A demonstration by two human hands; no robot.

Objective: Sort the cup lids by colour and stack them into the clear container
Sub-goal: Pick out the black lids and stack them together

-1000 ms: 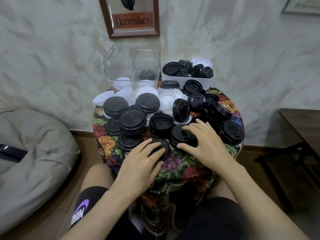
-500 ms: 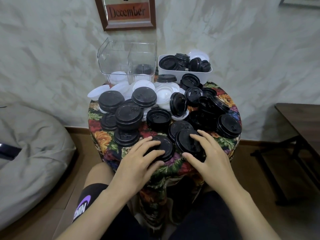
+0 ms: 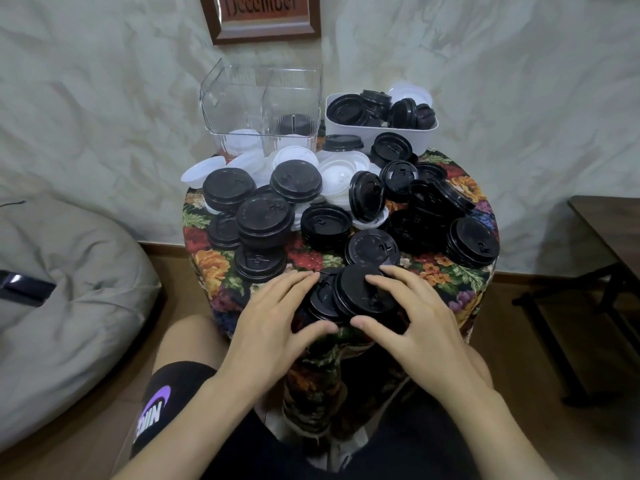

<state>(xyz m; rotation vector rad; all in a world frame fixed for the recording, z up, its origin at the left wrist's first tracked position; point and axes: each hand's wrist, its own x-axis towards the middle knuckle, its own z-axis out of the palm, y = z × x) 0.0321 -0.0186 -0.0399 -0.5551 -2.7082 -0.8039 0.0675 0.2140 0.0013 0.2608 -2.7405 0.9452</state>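
Lids of thin black plastic at the counter's near edge look light, slick and flexible, so left hand and right hand curl round their rims.

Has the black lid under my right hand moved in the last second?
Yes, the lid slid nearer the front edge of the table.

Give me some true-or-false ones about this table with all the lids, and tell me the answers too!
1. The left hand and right hand both hold black lids. True.
2. The clear container is empty. False: white lids lie inside it.
3. The white tub holds mostly black lids. True.
4. The tablecloth is plain blue. False: it has colourful flowers.
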